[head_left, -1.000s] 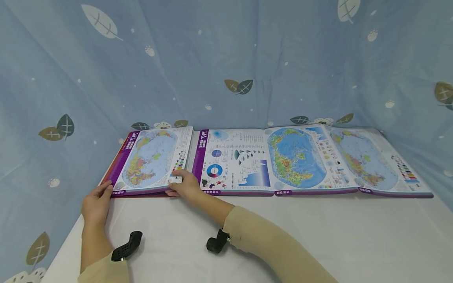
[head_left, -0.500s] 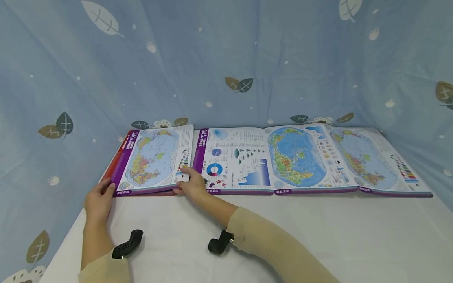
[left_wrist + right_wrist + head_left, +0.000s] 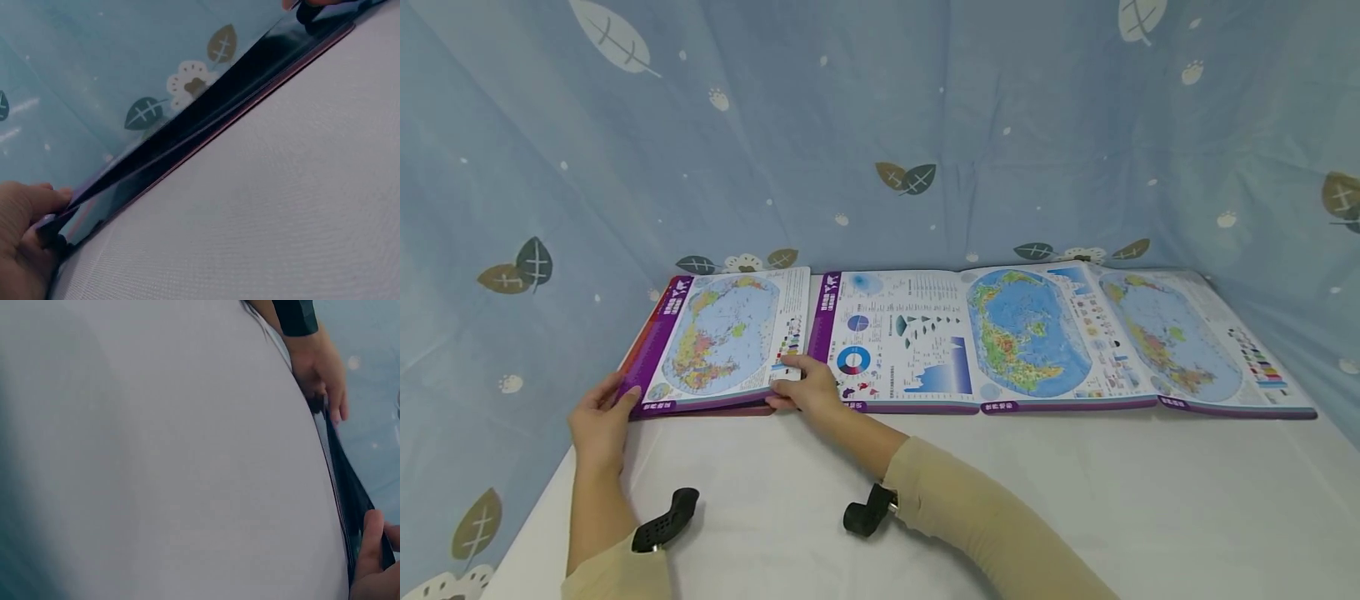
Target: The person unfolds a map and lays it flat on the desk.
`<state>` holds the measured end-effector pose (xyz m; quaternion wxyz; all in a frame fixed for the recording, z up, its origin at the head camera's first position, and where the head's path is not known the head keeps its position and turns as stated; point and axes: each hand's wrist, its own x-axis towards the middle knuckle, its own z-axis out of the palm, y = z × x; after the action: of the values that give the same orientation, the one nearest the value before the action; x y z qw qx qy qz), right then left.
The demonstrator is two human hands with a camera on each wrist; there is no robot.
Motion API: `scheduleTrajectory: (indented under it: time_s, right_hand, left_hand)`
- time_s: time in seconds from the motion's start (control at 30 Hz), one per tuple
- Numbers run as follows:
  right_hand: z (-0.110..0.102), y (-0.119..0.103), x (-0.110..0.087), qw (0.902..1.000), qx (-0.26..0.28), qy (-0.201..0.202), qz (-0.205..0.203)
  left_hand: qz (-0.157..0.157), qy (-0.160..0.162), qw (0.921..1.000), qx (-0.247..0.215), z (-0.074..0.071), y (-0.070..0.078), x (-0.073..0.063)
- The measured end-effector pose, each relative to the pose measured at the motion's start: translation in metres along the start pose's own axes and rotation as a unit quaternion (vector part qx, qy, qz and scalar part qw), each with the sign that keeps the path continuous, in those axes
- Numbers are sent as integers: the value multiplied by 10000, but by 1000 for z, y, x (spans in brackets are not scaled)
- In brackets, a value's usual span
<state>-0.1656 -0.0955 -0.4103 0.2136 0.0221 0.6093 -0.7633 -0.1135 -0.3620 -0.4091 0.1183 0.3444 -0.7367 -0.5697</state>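
Note:
A purple-edged world map (image 3: 722, 333) lies over a red sheet (image 3: 651, 321) at the left end of the table. My left hand (image 3: 598, 429) pinches the map's near left corner between thumb and fingers. At its near right corner, my right hand (image 3: 811, 392) grips the edge, thumb on one side and fingers on the other. In the left wrist view, a dark gap shows under the map's raised front edge (image 3: 250, 75), with my left hand (image 3: 19, 219) at one end. The right wrist view shows my right hand (image 3: 372, 562) holding the near end of that edge.
To the right, a chart panel (image 3: 895, 342), a terrain map (image 3: 1030, 333) and a paler world map (image 3: 1172, 333) lie in a row against the blue leaf-print curtain (image 3: 880, 108). White cloth (image 3: 1075, 492) covers the table. Black wrist-worn devices (image 3: 666, 521) stick out from both cuffs.
The map slid a little to the right with both hands, uncovering more red at its left, then its left side shifted slightly back left with my left hand. The other panels stayed put.

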Motion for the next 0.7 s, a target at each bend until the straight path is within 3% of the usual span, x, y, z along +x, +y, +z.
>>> scheduleTrajectory:
  time_s: [0.1,0.2,0.3,0.37,0.43,0.5,0.57,0.7]
  right_hand:
    - [-2,-1,1,9998,170,-106,93]
    - [-4,-2,3,9992,199,-235,251]
    - [-5,-3,3,9987,36,-361,357]
    - [-5,-4,2,9984,-145,-421,341]
    - [-6,-5,2,9982,-228,-475,293]
    - [-8,-6,1,9980,-301,-505,219]
    - [-10,-7,1,9978,-373,-528,120]
    - [-14,-5,0,9938,-819,-671,-324]
  left_hand:
    - [-256,-20,9961,-847,-3,-1,-2]
    - [-311,-410,9799,-1929,-10,-2,-4]
    - [-10,-1302,9498,-2846,-17,-4,-6]
    - [155,-2146,9195,-3290,-21,-5,-7]
    - [208,-2910,8936,-3410,-23,-6,-8]
    - [106,-3416,8769,-3380,-24,-7,-9]
    - [-19,-3547,8794,-3177,-24,-8,-10]
    - [-62,-3345,9096,-2464,-22,-8,-11]
